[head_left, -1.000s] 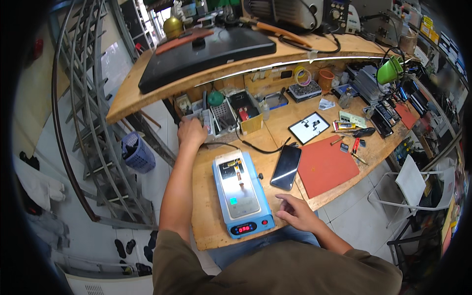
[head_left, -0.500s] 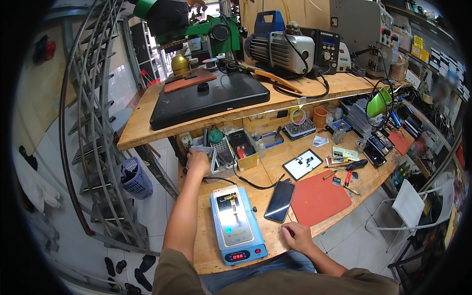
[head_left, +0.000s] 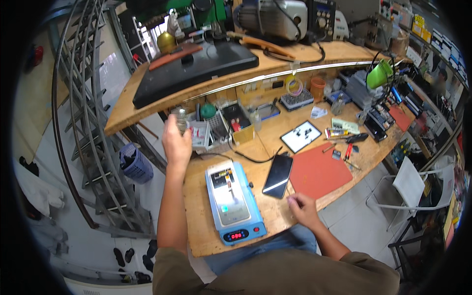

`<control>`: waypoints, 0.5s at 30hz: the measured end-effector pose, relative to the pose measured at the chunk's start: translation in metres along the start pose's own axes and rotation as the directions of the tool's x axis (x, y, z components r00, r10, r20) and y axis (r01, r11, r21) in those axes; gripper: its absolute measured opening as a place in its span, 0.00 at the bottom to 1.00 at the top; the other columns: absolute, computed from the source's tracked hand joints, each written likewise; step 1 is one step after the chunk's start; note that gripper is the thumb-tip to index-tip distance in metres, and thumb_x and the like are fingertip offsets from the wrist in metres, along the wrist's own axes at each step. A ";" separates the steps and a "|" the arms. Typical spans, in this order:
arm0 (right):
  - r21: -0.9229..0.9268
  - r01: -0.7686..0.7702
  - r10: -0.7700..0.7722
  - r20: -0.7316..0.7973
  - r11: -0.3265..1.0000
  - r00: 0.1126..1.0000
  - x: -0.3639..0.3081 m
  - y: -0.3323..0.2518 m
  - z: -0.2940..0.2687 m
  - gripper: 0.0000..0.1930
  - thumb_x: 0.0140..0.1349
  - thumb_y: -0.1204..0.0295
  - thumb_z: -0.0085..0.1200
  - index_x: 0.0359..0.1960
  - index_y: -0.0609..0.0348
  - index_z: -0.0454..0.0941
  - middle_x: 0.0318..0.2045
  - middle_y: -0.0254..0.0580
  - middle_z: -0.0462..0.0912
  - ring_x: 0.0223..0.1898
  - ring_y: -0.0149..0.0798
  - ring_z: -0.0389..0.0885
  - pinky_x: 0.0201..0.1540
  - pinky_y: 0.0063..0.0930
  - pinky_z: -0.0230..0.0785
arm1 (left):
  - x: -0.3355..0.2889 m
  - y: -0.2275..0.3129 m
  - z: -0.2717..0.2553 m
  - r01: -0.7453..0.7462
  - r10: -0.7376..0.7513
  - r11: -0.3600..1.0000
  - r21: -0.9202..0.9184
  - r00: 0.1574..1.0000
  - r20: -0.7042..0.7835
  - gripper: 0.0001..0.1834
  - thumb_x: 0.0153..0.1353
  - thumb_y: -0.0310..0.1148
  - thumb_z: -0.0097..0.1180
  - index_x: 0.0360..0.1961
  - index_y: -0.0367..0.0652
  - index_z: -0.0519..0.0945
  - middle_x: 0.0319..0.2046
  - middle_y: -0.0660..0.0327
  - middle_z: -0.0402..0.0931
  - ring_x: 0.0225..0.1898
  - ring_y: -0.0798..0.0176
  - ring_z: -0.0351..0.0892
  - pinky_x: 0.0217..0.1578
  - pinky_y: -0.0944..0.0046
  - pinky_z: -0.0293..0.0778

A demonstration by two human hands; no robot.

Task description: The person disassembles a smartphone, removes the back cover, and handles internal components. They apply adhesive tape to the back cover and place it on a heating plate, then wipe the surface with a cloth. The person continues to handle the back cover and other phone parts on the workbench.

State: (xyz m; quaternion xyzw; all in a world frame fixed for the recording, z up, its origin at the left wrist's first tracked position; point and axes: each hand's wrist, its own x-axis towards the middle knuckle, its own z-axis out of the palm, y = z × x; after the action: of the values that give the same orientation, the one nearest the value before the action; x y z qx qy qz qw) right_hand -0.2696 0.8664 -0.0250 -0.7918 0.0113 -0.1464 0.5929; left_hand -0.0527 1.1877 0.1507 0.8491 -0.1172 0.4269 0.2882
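At the back left of the bench, my left hand (head_left: pixel 176 142) is closed around what looks like a small clear glass bottle (head_left: pixel 181 118), partly hidden by the fingers. Beside it stand white and grey trays (head_left: pixel 200 133) of small parts. Near the front edge rests my right hand (head_left: pixel 303 210), its fingers curled, with nothing visible in them. A dark smartphone (head_left: pixel 278 176) lies just beyond that hand, by a red-brown mat (head_left: pixel 319 172). Left of the phone, a blue heating plate (head_left: pixel 235 204) with a lit red display carries a shiny phone-shaped panel (head_left: pixel 229 196) with a small dark part on top.
A wooden shelf (head_left: pixel 275 61) overhangs the bench, bearing a black base plate (head_left: pixel 196 71) and a pump (head_left: pixel 273 19). A white-topped pad (head_left: pixel 301 136) with small dark pieces lies behind the mat. Pliers, tubes and tools sit right. A purple basket (head_left: pixel 136 164) stands on the floor.
My left hand has come up and left from the parts trays, now with the glass bottle in it. My right hand stays by the bench edge. The view has shifted.
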 end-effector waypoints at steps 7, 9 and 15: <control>0.012 0.479 -0.479 0.004 0.878 0.878 0.007 -0.107 -0.006 0.13 0.62 0.81 0.61 0.48 0.66 0.83 0.29 0.44 0.83 0.27 0.35 0.80 0.31 0.26 0.72 | -0.097 0.094 -0.096 0.136 -0.213 0.661 -0.738 0.977 -0.011 0.12 0.61 0.22 0.56 0.46 0.39 0.75 0.44 0.55 0.72 0.41 0.65 0.75 0.45 0.62 0.74; 0.122 0.655 -0.666 0.092 0.746 0.740 0.008 -0.137 0.012 0.17 0.59 0.80 0.62 0.51 0.67 0.80 0.34 0.47 0.84 0.30 0.44 0.82 0.32 0.31 0.75 | -0.125 0.130 -0.088 0.086 -0.111 0.651 -0.754 0.994 0.018 0.13 0.61 0.25 0.58 0.46 0.38 0.73 0.45 0.54 0.71 0.43 0.64 0.74 0.46 0.61 0.74; -0.032 0.774 -0.774 0.004 0.632 0.633 0.012 -0.155 0.029 0.19 0.56 0.76 0.64 0.50 0.65 0.79 0.40 0.49 0.83 0.34 0.49 0.83 0.36 0.37 0.77 | -0.162 0.184 -0.077 0.155 0.108 0.667 -0.729 0.948 0.300 0.25 0.65 0.34 0.64 0.59 0.36 0.71 0.53 0.46 0.71 0.52 0.49 0.77 0.52 0.56 0.75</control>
State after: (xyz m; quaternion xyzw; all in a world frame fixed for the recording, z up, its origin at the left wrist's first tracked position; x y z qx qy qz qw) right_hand -0.2753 0.9371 0.1165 -0.7284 -0.3238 -0.3904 0.4607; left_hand -0.2837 1.0768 0.1300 0.7158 -0.3147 0.1954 0.5920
